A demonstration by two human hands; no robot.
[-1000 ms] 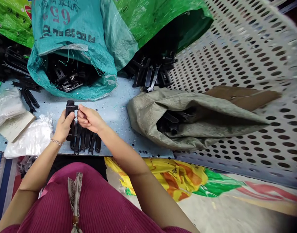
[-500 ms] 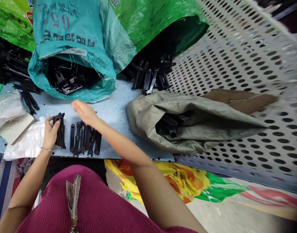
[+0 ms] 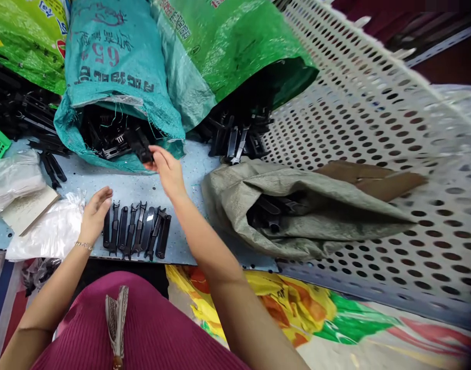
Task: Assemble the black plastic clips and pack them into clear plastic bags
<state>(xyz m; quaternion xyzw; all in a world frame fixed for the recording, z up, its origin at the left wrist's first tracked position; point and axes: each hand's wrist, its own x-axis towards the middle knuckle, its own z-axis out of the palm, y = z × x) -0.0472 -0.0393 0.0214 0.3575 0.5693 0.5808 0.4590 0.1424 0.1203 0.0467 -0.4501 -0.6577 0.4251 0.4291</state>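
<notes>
At the mouth of the teal woven sack [image 3: 121, 77], my right hand [image 3: 169, 172] grips a black plastic part [image 3: 138, 146] between thumb and fingers. More black parts [image 3: 114, 141] lie inside that sack. My left hand [image 3: 95, 213] rests by the left end of a row of slim black parts [image 3: 137, 231], its fingers stretched out and nothing held. The row lies side by side along the front edge of the blue table [image 3: 189, 205]. Some of the leftmost part is close to my left thumb.
A grey sack [image 3: 227, 200] with black parts inside lies to the right, against a perforated metal panel [image 3: 358, 113]. Green sacks [image 3: 239, 46] stand behind, with black parts spilling out. White plastic bags [image 3: 50, 226] and a flat board [image 3: 27, 208] sit at left.
My left hand has let go of the black parts it held, and the row is longer. My right hand has reached to the teal sack's mouth and taken hold of a black part.
</notes>
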